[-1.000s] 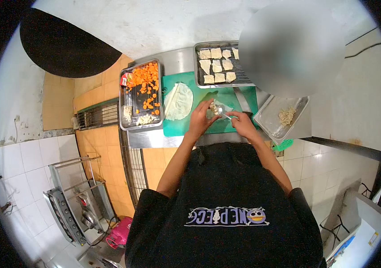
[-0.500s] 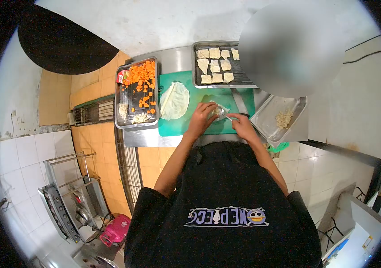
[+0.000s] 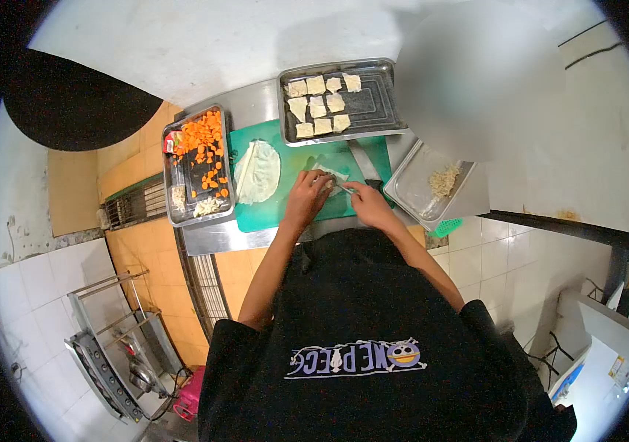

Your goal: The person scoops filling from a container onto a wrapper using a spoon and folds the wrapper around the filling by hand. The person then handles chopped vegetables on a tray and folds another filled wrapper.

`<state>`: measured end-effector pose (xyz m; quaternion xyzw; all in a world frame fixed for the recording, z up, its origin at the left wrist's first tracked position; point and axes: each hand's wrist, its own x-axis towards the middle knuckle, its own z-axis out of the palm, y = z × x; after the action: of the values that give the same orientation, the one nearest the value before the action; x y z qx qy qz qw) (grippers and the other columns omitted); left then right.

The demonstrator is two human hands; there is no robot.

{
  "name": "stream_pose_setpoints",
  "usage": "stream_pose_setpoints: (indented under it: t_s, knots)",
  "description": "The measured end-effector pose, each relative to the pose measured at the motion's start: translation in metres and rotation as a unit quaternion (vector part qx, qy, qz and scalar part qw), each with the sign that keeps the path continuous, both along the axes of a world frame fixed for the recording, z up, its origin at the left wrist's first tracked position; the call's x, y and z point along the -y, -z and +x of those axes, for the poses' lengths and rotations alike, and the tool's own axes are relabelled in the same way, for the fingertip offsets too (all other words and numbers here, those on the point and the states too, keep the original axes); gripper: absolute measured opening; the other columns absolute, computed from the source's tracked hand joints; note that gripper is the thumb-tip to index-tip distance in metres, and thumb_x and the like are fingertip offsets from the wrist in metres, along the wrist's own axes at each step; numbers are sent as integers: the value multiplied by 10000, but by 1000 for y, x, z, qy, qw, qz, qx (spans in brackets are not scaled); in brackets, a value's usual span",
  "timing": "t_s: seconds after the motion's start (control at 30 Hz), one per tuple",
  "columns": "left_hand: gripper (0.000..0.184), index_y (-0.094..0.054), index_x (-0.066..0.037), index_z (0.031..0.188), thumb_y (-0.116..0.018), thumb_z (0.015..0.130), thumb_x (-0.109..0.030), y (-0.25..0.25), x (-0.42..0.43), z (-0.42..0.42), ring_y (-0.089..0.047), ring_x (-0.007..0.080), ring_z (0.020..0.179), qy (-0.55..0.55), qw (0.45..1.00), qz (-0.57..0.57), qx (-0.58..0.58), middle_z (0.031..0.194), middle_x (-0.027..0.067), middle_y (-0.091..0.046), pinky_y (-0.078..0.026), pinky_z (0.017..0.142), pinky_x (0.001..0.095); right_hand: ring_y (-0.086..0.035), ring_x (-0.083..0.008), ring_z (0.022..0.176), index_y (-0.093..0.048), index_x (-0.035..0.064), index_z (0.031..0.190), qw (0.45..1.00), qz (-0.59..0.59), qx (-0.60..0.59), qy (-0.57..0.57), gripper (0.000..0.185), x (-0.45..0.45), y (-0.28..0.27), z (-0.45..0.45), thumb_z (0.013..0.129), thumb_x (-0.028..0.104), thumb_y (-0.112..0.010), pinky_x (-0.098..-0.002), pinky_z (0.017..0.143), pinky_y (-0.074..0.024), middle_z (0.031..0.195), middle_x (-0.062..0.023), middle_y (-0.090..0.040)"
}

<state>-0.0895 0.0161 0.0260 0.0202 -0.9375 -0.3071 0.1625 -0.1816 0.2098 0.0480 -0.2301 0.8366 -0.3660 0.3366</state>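
Observation:
On the green cutting board (image 3: 254,217), a small pale wrapper (image 3: 336,172) lies with some filling on it, partly covered by my fingers. My left hand (image 3: 310,194) curls its fingers down over the wrapper's near left side, holding it. From the right, my right hand (image 3: 369,204) grips a slim metal utensil (image 3: 344,189) that looks like a spoon; its tip reaches the filling and is hard to make out. Left of my hands rests a large round pale dough sheet (image 3: 261,173), folded along one side. Behind my right hand lies a knife (image 3: 363,162) with a dark handle.
A metal tray (image 3: 369,110) at the back holds several square pale pieces in rows. Left of the board, another tray (image 3: 198,166) carries sliced carrots, a red packet and pale chopped bits. At right, a metal container (image 3: 411,188) holds a heap of shredded filling (image 3: 444,181).
The whole view has shifted, so the board and trays appear farther left. Both hands stay at the small wrapper, with the utensil still in my right hand.

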Motion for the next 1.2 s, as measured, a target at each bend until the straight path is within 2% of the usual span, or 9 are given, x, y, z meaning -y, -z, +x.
stream_pose_setpoints:
  t_s: [0.3, 0.37, 0.5, 0.57, 0.7, 0.77, 0.9, 0.97, 1.2]
  knots:
    - [230, -726, -108, 1088, -786, 867, -125, 6, -1, -1, -624, 291, 1033, -3, 998, -49, -27, 1124, 56, -679, -551, 903, 410, -617, -219, 687, -650, 70, 1387, 999, -53, 7, 9, 404, -1, 6, 1, 1009, 103, -510, -387, 688, -513, 783, -127, -654]
    - [233, -721, -97, 1089, -785, 867, -127, 3, 0, 1, -621, 288, 1029, 16, 998, -51, -32, 1132, 54, -676, -549, 903, 407, -712, -461, 999, -679, 79, 1347, 998, -18, 50, 27, 398, 0, -9, 0, 986, 151, -527, -517, 902, -549, 1088, -309, -717]
    - [230, -713, -81, 1082, -783, 867, -122, 3, 3, 2, -620, 292, 1032, 17, 998, -43, -43, 1138, 61, -674, -548, 905, 412, -713, -455, 973, -682, 81, 1344, 999, -30, 30, 22, 397, 2, -13, -1, 984, 145, -527, -511, 881, -549, 1069, -316, -714]
    - [218, -710, -72, 1072, -779, 869, -111, 7, 4, 1, -620, 302, 1030, 15, 998, -50, -35, 1146, 74, -668, -548, 907, 416, -717, -448, 964, -683, 79, 1343, 997, 5, 71, 34, 403, 3, -21, -3, 978, 130, -519, -510, 871, -548, 1058, -324, -711]
    - [262, -705, -93, 1113, -794, 870, -136, 9, 3, 1, -623, 332, 1042, 7, 999, -41, -33, 1155, 80, -662, -561, 903, 436, -720, -440, 935, -684, 77, 1345, 999, -14, 41, 30, 405, -1, -2, -3, 976, 125, -524, -500, 852, -553, 1044, -314, -718]
    - [261, -700, -94, 1112, -791, 868, -114, 5, 4, 2, -622, 339, 1036, 8, 999, -42, -30, 1160, 91, -661, -561, 901, 442, -544, -151, 654, -661, 65, 1389, 998, -60, 1, 34, 428, -4, 9, -3, 992, 100, -502, -342, 653, -478, 739, -47, -595]
    - [263, -699, -92, 1109, -787, 861, -86, 15, 5, 3, -621, 346, 1039, 8, 998, -44, -34, 1158, 101, -659, -559, 909, 447, -550, -148, 667, -658, 72, 1397, 997, -66, 15, 40, 433, -6, 6, -4, 993, 103, -505, -340, 660, -480, 761, -51, -607]
    - [277, -698, -88, 1114, -787, 853, -74, 18, 6, 5, -620, 348, 1041, 11, 999, -33, -34, 1156, 101, -659, -556, 914, 443, -716, -439, 955, -689, 93, 1346, 998, -14, 36, 52, 398, -5, -13, -5, 987, 111, -518, -492, 877, -550, 1074, -305, -722]
    - [298, -706, -73, 1114, -795, 830, -65, 4, 7, 10, -615, 309, 1058, 9, 999, -36, -25, 1150, 78, -667, -540, 941, 421, -716, -433, 937, -689, 125, 1350, 998, -24, 19, 60, 398, -5, -14, -4, 987, 120, -526, -499, 859, -551, 1055, -292, -727]
